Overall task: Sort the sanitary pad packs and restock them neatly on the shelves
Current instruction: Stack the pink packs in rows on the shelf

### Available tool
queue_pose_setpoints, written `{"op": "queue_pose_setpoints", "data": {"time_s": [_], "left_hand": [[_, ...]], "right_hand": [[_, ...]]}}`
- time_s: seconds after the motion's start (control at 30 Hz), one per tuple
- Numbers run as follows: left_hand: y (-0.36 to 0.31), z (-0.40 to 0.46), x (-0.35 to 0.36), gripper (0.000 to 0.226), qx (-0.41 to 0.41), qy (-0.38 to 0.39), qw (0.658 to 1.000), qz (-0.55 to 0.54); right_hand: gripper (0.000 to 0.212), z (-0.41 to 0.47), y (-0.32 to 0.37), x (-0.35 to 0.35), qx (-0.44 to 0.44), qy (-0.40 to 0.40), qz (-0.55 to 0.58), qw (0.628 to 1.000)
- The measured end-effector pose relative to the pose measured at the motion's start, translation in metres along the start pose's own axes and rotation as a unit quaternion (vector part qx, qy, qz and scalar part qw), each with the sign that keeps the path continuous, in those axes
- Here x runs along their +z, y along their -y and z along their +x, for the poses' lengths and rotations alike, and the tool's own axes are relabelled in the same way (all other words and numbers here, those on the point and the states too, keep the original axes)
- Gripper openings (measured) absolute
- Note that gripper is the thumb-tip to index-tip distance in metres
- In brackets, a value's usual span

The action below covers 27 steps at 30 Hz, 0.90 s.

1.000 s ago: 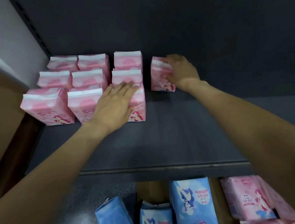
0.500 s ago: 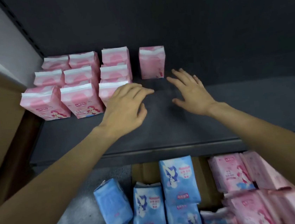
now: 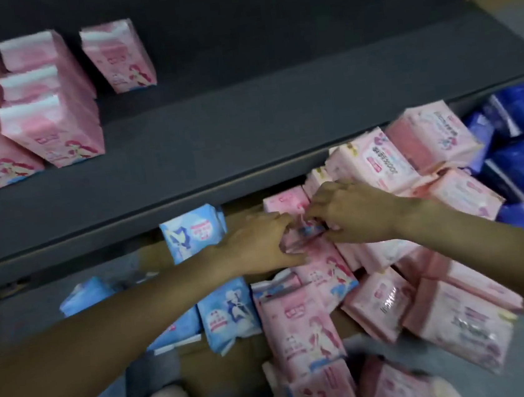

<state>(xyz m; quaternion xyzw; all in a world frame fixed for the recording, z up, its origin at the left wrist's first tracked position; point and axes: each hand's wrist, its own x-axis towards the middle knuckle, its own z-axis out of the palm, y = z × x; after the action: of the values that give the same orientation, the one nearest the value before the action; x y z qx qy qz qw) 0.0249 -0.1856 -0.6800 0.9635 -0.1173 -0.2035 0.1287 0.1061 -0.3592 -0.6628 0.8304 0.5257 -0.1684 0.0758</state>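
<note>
Below the dark shelf (image 3: 248, 147), your left hand (image 3: 259, 244) and right hand (image 3: 350, 214) together gripped one pink pack (image 3: 324, 266) from the floor pile, presumably for restocking.

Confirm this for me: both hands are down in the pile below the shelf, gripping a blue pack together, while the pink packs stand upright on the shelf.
Not quite: the pack is pink, not blue. In the head view the left hand and right hand meet on a pink pack in the pile below the shelf. The shelved pink packs do stand upright.
</note>
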Motion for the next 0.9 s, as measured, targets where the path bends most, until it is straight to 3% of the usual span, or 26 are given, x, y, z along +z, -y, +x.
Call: {"op": "queue_pose_setpoints", "data": {"time_s": [0.13,0.27,0.4,0.57,0.73,0.9], "left_hand": [[-0.031,-0.015,0.036,0.096,0.033,0.16,0.986,-0.035],[-0.031,-0.014,0.059,0.111,0.003,0.24,0.97,-0.044],[-0.034,-0.014,0.061,0.083,-0.004,0.256,0.962,-0.097],[-0.036,-0.025,0.069,0.09,-0.034,0.239,0.964,-0.111],[-0.038,-0.028,0.071,0.064,-0.026,0.209,0.955,-0.211],[-0.038,-0.039,0.059,0.09,-0.034,0.222,0.954,-0.2]], "right_hand": [[0.072,-0.034,0.013,0.032,-0.048,0.079,-0.014,0.996],[0.08,-0.039,0.031,0.06,-0.046,0.097,-0.143,0.984],[0.097,-0.015,0.032,0.085,-0.021,0.092,-0.197,0.976],[0.106,-0.005,0.036,0.104,-0.018,0.098,-0.195,0.976],[0.098,-0.011,0.043,0.106,0.002,0.073,-0.152,0.986],[0.1,-0.03,0.04,0.078,0.009,-0.031,-0.15,0.988]]}}
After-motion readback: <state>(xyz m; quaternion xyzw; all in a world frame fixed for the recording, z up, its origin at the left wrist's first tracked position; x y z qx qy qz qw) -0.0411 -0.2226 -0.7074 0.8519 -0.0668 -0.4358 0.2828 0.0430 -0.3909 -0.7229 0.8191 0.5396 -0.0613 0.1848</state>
